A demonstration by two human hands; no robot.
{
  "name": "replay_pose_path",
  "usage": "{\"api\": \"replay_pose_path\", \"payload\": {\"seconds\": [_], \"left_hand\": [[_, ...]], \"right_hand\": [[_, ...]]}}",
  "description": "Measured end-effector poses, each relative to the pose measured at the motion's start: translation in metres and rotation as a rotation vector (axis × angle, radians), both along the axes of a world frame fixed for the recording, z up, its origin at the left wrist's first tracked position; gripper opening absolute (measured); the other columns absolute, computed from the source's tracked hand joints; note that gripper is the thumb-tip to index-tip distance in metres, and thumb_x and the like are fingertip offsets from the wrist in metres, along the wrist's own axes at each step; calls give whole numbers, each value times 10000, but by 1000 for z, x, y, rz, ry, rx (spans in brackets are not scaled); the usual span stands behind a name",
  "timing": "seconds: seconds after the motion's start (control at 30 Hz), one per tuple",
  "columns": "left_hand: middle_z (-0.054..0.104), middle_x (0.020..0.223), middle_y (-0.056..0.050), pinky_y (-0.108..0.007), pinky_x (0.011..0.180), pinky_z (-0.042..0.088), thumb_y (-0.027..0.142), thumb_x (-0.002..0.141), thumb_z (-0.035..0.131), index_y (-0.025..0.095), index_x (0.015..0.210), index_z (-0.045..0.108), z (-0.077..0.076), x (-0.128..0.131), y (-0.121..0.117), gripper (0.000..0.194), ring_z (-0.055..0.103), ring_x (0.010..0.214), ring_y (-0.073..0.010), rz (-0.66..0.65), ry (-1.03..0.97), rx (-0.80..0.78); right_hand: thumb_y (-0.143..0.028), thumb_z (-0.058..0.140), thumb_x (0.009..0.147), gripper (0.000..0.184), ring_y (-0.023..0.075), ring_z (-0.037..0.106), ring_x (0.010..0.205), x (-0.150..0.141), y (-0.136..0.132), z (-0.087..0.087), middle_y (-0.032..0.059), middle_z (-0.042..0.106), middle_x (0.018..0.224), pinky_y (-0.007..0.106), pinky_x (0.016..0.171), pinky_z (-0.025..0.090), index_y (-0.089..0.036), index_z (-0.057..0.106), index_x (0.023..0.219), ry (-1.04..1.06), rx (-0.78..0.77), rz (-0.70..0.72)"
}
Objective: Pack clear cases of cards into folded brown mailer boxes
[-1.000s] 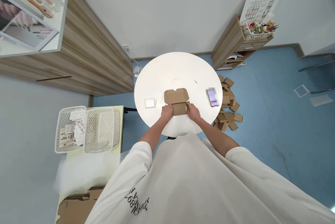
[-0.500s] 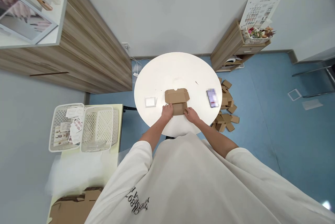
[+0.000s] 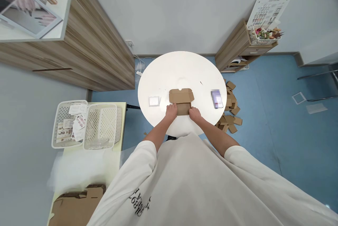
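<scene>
- Gripping the open cardboard box (image 3: 183, 109) toward the worktop's (image 3: 182, 67) near edge, your left hand (image 3: 171, 111) is curled tightly over the left end.
- Your right hand (image 3: 194, 113) clasps its right end.
- The lid (image 3: 181, 96) spreads toward the far edge.
- A purple item (image 3: 217, 97) lies by the right edge.

We are holding a small cardboard box (image 3: 182, 96) on a round white table (image 3: 182, 67), its lid lying open away from us. Our left hand (image 3: 171, 111) is gripping its left side, and our right hand (image 3: 194, 113) is pinching its right side near the corner. To the left we are seeing a flat white packet (image 3: 154, 101) lying apart from the box; to the right, a purple item (image 3: 217, 98), partly blurred, is resting near the table's edge. Beyond that edge, brown boxes (image 3: 231, 102) are lying heaped on the blue floor (image 3: 261, 113).
</scene>
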State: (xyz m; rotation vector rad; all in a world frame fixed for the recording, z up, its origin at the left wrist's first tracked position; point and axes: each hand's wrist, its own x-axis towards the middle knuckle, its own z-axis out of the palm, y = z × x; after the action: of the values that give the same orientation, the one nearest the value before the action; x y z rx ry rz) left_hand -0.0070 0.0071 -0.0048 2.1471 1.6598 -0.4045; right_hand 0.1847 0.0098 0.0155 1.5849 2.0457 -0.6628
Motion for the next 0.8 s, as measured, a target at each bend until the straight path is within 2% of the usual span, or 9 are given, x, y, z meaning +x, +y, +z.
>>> {"api": "replay_pose_path", "payload": {"seconds": [0.1,0.2,0.3,0.37,0.47,0.53,0.63,0.7,0.8], "left_hand": [[601,1317,-246,-453,1009,364,284,780,790,113,1594,229,1,0,0,1003,521,1268,-385,12,-23,-14],[606,1305,-247,-455,1003,365,292,776,794,115,1596,211,3,-1,0,1021,528,1258,-388,16,-33,-19],[601,1312,-246,-454,1013,359,257,769,793,105,1591,227,2,-1,0,1010,525,1257,-382,12,-35,-7],[597,1322,-244,-453,1023,352,224,765,790,99,1585,254,1,-1,-1,989,521,1260,-376,3,-32,6],[601,1319,-240,-447,1019,357,191,751,792,90,1575,292,0,-2,-1,969,524,1251,-374,-4,-29,14],[606,1307,-241,-444,1012,365,181,746,795,83,1568,310,0,-3,-2,959,531,1237,-374,-5,-34,15],[611,1297,-242,-442,1008,366,185,750,799,81,1561,321,1,-4,-2,947,536,1225,-373,-4,-46,19],[606,1302,-243,-438,1007,363,203,751,809,79,1560,316,3,-5,-2,956,531,1233,-371,-2,-56,13],[593,1321,-234,-429,1012,362,244,754,823,84,1560,301,6,-7,-3,974,521,1246,-365,10,-69,3]], "right_hand": [[-79,483,933,318,303,600,1089,-2,-1,2,202,608,1180,386,901,463,-113,628,1214,3,2,-23],[-185,466,989,366,281,582,1078,-2,-3,7,190,533,1316,367,873,465,-142,500,1350,53,100,-84],[-335,550,978,559,281,546,1121,-4,-3,13,181,361,1515,361,887,459,-189,354,1481,121,146,-67],[-377,622,937,713,297,520,1158,-8,-1,16,174,292,1570,376,924,442,-213,275,1538,117,128,-19],[-394,672,899,806,336,460,1233,-12,3,18,180,333,1551,421,1005,381,-228,251,1566,51,145,16],[-444,707,870,878,353,444,1252,-12,4,18,190,375,1516,438,1024,354,-243,232,1580,2,160,-11],[-508,733,843,993,342,509,1194,-10,5,14,191,464,1422,419,977,377,-270,149,1610,-52,80,-74],[-499,722,859,1006,324,549,1158,-8,6,11,178,517,1355,393,943,390,-278,101,1619,-61,15,-90],[-465,708,880,985,311,569,1153,-7,8,9,169,547,1318,367,916,395,-280,80,1617,-50,-4,-92]]}}
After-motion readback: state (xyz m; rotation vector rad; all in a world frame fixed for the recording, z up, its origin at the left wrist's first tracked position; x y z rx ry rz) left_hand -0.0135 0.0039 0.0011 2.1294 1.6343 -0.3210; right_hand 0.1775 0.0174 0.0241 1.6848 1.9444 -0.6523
